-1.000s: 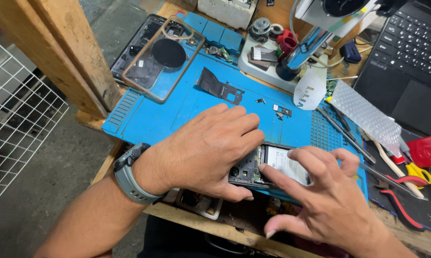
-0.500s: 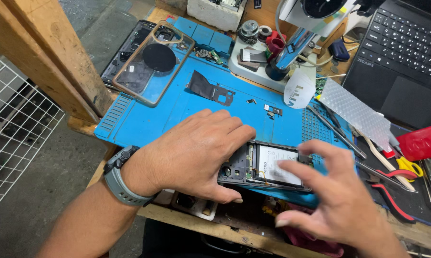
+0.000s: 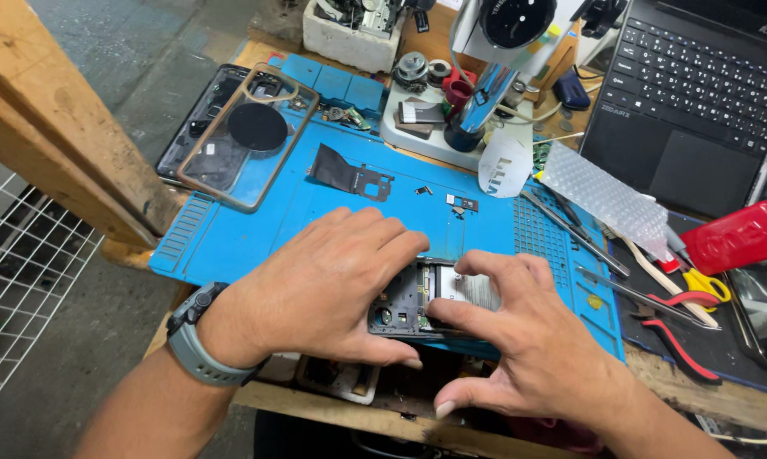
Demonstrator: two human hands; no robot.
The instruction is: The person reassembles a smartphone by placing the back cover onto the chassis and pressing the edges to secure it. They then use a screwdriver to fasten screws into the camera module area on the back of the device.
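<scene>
An opened phone with its back off lies on the near edge of a blue repair mat. My left hand, with a grey watch on the wrist, grips the phone's left end, thumb under the near edge. My right hand pinches the phone's right part, fingertips on the pale battery area. Both hands cover much of the phone.
On the mat lie a black shield plate, small loose parts, a clear phone case over a dark phone back. A microscope base, laptop, tweezers, red-handled pliers, red box stand right. Wooden post left.
The view has shifted slightly. My right hand's fingers have closed in from a spread pose onto the phone's right part; my left hand keeps its grip on the left end.
</scene>
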